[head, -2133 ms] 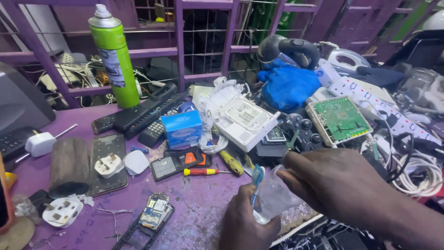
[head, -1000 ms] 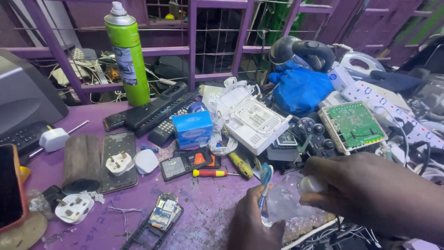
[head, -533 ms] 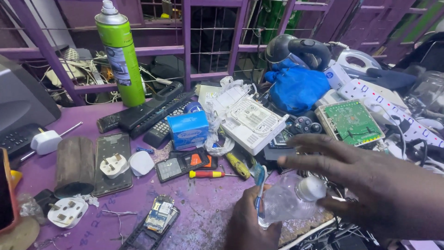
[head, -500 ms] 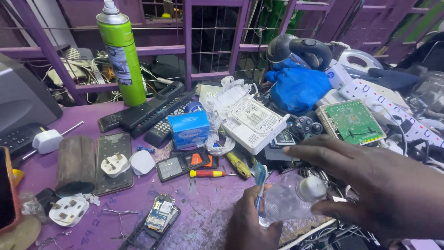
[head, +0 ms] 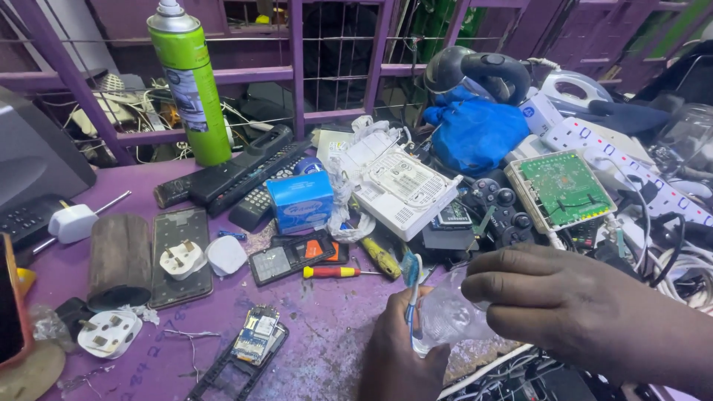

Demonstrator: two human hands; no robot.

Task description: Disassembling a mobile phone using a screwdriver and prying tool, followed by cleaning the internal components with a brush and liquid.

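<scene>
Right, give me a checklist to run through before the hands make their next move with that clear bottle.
1. Left hand has a firm hold on the clear plastic bottle: ok, fingers wrapped round it.
2. Blue toothbrush secured: ok, pinched upright against the bottle by the left hand.
3. Right hand at the bottle's top: ok, it covers the top.
4. Cap on or off: cannot tell, hidden under the right hand.
5. Liquid level: cannot tell.
6. Free space on the purple table in front: ok, a bare patch beside the bare circuit board.
</scene>
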